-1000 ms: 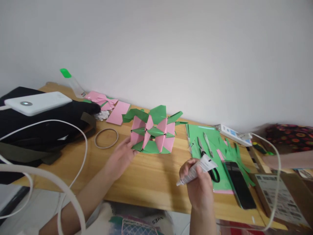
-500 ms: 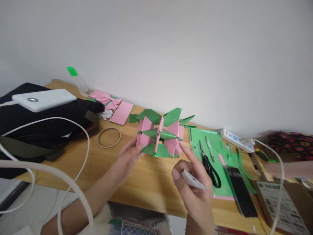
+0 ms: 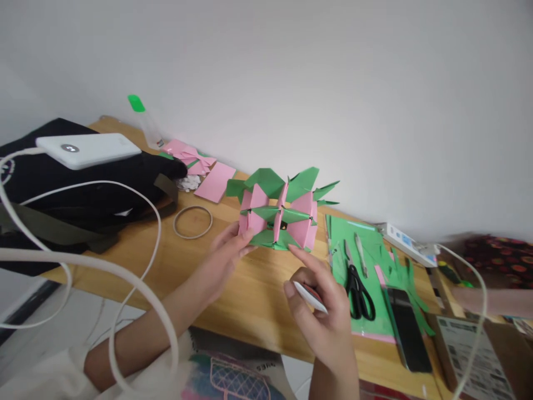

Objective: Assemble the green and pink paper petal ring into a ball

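A pink and green folded-paper structure (image 3: 278, 214) is held above the wooden table, with green leaf-like points sticking out at its top and right. My left hand (image 3: 222, 255) grips its lower left corner between thumb and fingers. Just below the structure, my right hand (image 3: 322, 300) has its index finger stretched to the lower green edge. Its thumb and curled fingers hold a small flat white piece (image 3: 310, 297), seen nearly edge-on.
Left: a white power bank (image 3: 89, 150) on a black bag (image 3: 125, 183), a ring (image 3: 192, 206), pink paper (image 3: 215, 181). Right: black-handled scissors (image 3: 358, 289), green sheets (image 3: 339, 233), a phone (image 3: 406, 328), a power strip (image 3: 408, 243). White cables loop at left. Another person's arm (image 3: 487, 301) shows far right.
The camera view has shifted. My right index finger has moved from the structure's right side to its lower green edge, nearer the middle. The structure is tilted slightly differently.
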Motion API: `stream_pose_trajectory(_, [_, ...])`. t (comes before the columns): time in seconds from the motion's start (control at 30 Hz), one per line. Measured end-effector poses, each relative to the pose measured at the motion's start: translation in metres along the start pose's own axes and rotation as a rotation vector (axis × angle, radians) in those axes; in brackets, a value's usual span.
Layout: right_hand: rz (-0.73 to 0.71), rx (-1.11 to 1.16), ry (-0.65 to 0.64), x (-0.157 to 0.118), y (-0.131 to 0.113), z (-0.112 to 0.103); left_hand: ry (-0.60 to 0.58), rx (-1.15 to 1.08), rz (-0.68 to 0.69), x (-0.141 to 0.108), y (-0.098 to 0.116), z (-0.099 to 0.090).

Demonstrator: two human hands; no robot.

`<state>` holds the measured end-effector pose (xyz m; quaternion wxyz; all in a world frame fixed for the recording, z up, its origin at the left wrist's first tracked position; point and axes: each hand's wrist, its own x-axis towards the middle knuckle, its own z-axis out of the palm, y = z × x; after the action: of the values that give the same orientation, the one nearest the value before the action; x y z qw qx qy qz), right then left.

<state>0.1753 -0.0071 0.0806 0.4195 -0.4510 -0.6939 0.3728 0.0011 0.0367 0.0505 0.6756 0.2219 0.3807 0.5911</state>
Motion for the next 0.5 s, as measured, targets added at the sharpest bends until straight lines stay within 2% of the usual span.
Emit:
stream_pose_trajectory(0.3, [0.084,0.026,0.151,0.01,0.001,0.013,0.003,0.118,0.068,-0.002,0.0,0.012])
stream_pose_trajectory(0.4, [0.115,-0.011,0.259,0.014,0.004,0.019,0.009,0.147,0.076,-0.005,0.0,0.015])
stream_pose_trajectory(0.5, [0.157,-0.031,0.395,0.018,0.008,0.023,-0.015,0.251,0.146,-0.008,-0.002,0.016])
